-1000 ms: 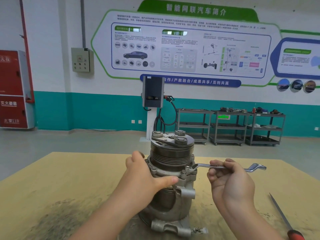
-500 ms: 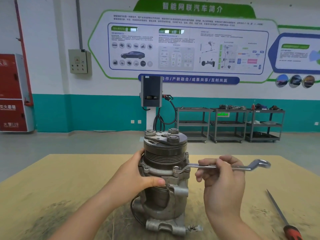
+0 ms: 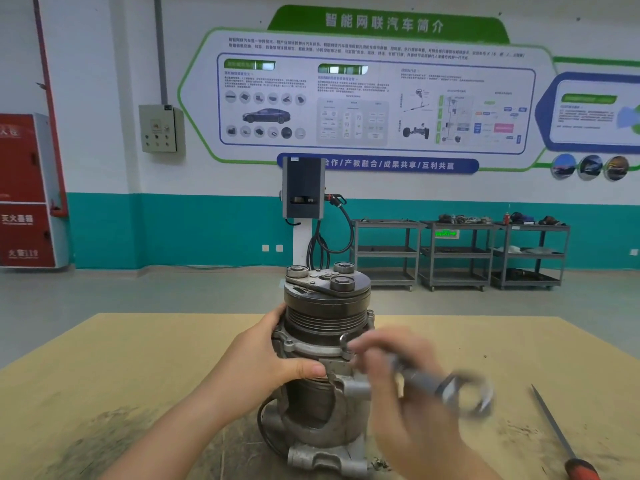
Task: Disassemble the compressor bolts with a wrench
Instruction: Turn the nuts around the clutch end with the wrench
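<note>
The compressor [image 3: 325, 358] stands upright on the yellow table [image 3: 138, 358], looking heavy and rigid; the left hand [image 3: 263, 368] wraps its body to brace it. The stiff, slim steel wrench [image 3: 436, 386] sits blurred in the right hand [image 3: 405, 375], whose fingers curl round the shank, its far end at a flange bolt [image 3: 344, 341].

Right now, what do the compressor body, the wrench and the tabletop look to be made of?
Compressor: looks like cast metal, dull grey and rough on the lower housing, darker at the ribbed pulley. Wrench: likely bright steel, judging by its silvery glint, though blurred by motion. Table: matte yellowish board, possibly wood fibre, with dark smudges.
</note>
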{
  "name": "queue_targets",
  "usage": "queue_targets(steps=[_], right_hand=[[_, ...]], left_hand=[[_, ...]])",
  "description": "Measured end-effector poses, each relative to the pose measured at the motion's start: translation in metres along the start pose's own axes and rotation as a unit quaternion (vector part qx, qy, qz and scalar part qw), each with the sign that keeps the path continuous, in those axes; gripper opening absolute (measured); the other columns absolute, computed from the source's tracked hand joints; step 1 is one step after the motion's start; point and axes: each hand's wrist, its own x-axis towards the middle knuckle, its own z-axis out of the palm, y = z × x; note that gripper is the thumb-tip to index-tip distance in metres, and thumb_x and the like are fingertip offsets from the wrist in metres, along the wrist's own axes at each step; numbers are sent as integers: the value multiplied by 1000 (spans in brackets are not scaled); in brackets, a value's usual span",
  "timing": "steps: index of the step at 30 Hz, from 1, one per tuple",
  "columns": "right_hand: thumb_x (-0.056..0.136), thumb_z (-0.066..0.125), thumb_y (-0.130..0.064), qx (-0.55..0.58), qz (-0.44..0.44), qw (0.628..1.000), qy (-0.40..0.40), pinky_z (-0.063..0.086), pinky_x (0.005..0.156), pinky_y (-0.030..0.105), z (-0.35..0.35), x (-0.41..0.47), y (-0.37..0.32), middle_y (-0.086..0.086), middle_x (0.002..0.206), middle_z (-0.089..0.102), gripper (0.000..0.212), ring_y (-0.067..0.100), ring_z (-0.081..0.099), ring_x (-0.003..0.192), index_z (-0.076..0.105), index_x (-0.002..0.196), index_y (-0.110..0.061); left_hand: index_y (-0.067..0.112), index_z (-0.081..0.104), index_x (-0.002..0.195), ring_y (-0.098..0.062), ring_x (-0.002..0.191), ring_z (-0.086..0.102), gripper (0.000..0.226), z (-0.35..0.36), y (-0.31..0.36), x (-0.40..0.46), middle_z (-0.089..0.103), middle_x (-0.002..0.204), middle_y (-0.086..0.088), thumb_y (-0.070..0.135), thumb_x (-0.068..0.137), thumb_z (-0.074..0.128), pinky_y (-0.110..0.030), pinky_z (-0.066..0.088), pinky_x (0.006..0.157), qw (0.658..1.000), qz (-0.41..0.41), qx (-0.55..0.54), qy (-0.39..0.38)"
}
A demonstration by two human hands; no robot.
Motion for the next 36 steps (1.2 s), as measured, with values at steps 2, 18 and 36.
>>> queue_targets(steps=[2, 18, 36], right_hand=[[101, 42, -29, 102, 171, 974, 113, 52, 55, 22, 0, 8, -3, 1, 79, 67, 14, 14, 63, 58, 51, 101, -40], [103, 38, -12, 248, 365, 867, 234, 44, 42, 26, -6, 5, 24, 12, 64, 65, 18, 23, 55, 42, 48, 91, -21], [102, 33, -10, 216, 338, 887, 229, 48, 47, 27, -9, 20, 2, 11, 66, 66, 16, 22, 58, 47, 44, 92, -16]], left_hand=[[49, 46, 124, 16, 103, 58, 91, -2, 1, -1, 62, 106, 42, 62, 43, 86, 0, 43, 76, 1000, -7, 2, -5], [32, 43, 146, -4, 118, 57, 105, -4, 10, 2, 60, 134, 17, 61, 53, 83, -2, 34, 71, 986, -22, 167, 19], [30, 50, 141, 18, 79, 50, 98, -3, 6, 0, 57, 99, 30, 50, 54, 90, 4, 39, 64, 989, -18, 135, 51]])
